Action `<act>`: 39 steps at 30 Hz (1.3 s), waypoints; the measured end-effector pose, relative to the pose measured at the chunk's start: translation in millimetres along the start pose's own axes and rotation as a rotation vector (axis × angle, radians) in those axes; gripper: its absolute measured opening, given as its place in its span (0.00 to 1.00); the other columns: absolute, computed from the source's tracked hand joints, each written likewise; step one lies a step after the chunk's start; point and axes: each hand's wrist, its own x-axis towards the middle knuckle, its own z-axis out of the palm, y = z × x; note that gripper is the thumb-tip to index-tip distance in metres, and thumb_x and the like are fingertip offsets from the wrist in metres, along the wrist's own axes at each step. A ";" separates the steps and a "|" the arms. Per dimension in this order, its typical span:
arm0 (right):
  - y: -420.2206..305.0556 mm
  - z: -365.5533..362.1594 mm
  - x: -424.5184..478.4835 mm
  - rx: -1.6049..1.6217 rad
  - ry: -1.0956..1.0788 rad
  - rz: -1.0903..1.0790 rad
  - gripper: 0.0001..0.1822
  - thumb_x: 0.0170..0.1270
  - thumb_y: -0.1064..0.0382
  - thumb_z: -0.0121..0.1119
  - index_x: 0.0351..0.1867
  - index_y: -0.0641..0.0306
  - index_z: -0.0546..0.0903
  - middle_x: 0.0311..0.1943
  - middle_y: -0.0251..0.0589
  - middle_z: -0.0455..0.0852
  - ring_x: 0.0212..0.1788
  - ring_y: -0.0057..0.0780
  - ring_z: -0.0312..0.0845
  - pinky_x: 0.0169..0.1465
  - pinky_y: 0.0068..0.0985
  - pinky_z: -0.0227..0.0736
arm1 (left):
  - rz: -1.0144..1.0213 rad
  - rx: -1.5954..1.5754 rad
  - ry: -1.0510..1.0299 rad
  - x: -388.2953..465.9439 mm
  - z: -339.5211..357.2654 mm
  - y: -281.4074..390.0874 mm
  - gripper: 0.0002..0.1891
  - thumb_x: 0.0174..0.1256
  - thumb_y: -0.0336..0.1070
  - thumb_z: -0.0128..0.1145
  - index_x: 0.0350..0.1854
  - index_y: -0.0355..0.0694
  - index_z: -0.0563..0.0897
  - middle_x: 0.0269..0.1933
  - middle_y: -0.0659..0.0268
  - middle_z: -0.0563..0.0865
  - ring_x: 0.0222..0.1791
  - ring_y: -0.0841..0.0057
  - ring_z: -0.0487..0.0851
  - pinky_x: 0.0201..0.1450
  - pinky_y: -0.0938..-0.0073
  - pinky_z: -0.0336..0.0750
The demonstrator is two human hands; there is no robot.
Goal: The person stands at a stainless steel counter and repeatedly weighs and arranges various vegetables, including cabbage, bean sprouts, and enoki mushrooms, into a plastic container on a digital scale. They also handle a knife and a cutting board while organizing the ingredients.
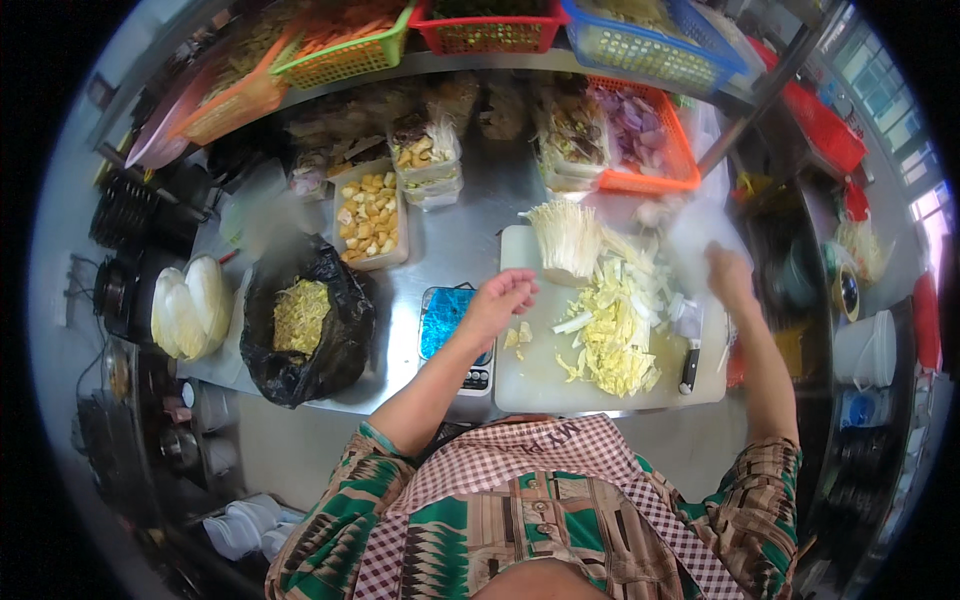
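Note:
My left hand (pixel 504 301) hovers between a kitchen scale with a blue top (pixel 445 322) and a white cutting board (pixel 525 382). Its fingers are loosely curled, with nothing seen in them. On the right, my right hand (pixel 729 276) grips a translucent plastic container (pixel 699 229), blurred by motion. Shredded napa cabbage (pixel 619 330) is heaped on the board, below a bundle of enoki mushrooms (pixel 562 244). A knife with a black handle (pixel 690 369) lies at the board's right side, its blade partly covered. Small pale pieces (pixel 517 336) lie near the left hand.
Left of the scale stands a black plastic bag (pixel 349 330) of bean sprouts (pixel 301 315), beside whole napa cabbages (pixel 193 311). Behind are a tub of fried tofu pieces (pixel 369 217), stacked filled containers (pixel 427 169) and an orange basket (pixel 660 181). A shelf with colored baskets (pixel 491 34) overhangs the back.

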 end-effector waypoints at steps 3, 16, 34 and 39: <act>-23.1 -7.9 -7.7 -0.218 0.240 -0.024 0.13 0.58 0.72 0.51 0.45 0.60 0.78 0.28 0.47 0.83 0.35 0.46 0.81 0.37 0.43 0.72 | 0.015 0.048 0.009 -20.1 0.2 1.8 0.15 0.72 0.37 0.53 0.57 0.38 0.78 0.47 0.67 0.85 0.42 0.82 0.80 0.49 0.79 0.74; -310.6 -0.6 -34.7 0.504 -0.104 -0.797 0.13 0.58 0.67 0.58 0.45 0.54 0.84 0.33 0.44 0.86 0.37 0.43 0.82 0.41 0.36 0.76 | 0.033 -0.043 0.375 -73.9 -78.5 31.0 0.26 0.72 0.44 0.54 0.69 0.39 0.69 0.54 0.65 0.82 0.47 0.76 0.80 0.48 0.75 0.75; -276.4 140.9 436.9 0.270 -0.026 -0.360 0.23 0.70 0.53 0.45 0.61 0.62 0.73 0.59 0.49 0.79 0.61 0.45 0.73 0.63 0.41 0.67 | -0.074 0.125 0.441 -96.0 -123.6 -15.5 0.24 0.71 0.38 0.56 0.66 0.36 0.72 0.55 0.65 0.82 0.52 0.81 0.79 0.55 0.78 0.73; -292.1 142.2 455.9 0.140 -0.059 -0.279 0.24 0.69 0.50 0.46 0.58 0.63 0.76 0.55 0.51 0.80 0.59 0.46 0.75 0.62 0.40 0.69 | -0.026 0.056 0.498 -108.7 -116.4 -9.7 0.23 0.72 0.38 0.56 0.67 0.38 0.71 0.57 0.64 0.80 0.52 0.81 0.78 0.54 0.79 0.73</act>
